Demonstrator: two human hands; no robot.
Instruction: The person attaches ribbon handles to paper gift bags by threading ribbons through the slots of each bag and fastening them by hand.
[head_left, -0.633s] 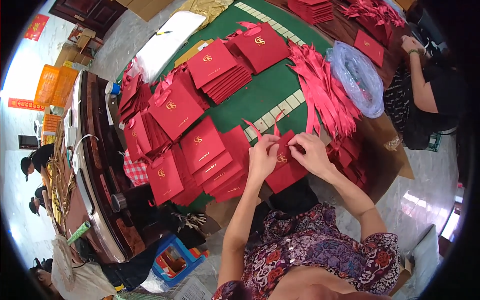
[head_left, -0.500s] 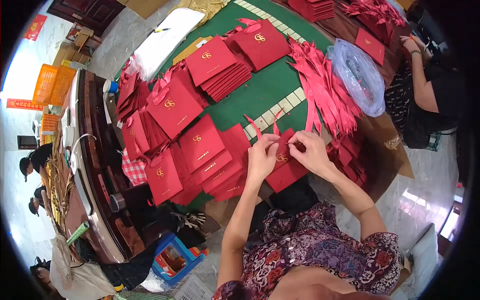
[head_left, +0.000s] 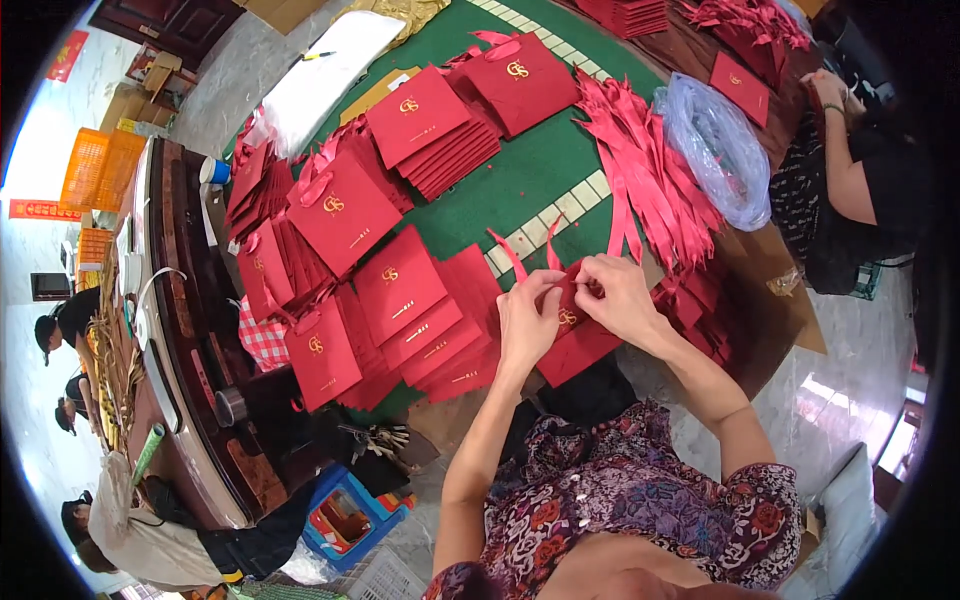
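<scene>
A small red paper bag [head_left: 577,357] with gold print lies at the table's near edge in front of me. My left hand [head_left: 530,318] is closed in a pinch at its upper left edge. Level with it, my right hand [head_left: 617,297] pinches at the bag's upper right; the fingertips hide what is between them. Two pink-red ribbon ends [head_left: 510,256] stick up beyond my left hand. Left of the hands, several flat red bags [head_left: 402,285] overlap in a fanned stack. A bundle of loose pink-red ribbons [head_left: 655,180] lies beyond my right hand.
More stacked bags [head_left: 345,215] with ribbon handles cover the table's left side. The green tabletop [head_left: 480,205] shows between the stacks. A clear bluish plastic bag [head_left: 715,150] lies beside the ribbons. Another person's arm [head_left: 848,165] is at the far right. A blue crate [head_left: 355,515] stands below left.
Both hands stay at the top of the same bag, with the right fingers shifted slightly. The whole view has moved a little; the stacks have not visibly changed.
</scene>
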